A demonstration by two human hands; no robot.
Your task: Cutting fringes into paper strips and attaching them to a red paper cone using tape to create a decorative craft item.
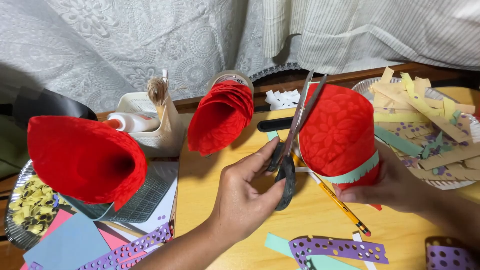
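Note:
My left hand [247,192] grips the black handles of a pair of scissors [287,170], whose blades point up and lie against the left side of a red embossed paper roll [337,127]. My right hand [395,185] holds that roll from below at its right side. A pale green fringed paper strip [357,171] runs around the roll's lower end. A yellow pencil [342,206] lies on the wooden table [215,200] under the roll.
Two more red paper cones [220,117] [85,157] stand at the left. A white basket [165,132] holds a glue bottle [131,121]. A foil plate of paper scraps [440,182] sits at the right, another [20,210] at the left. Purple punched strips [335,247] lie near the front.

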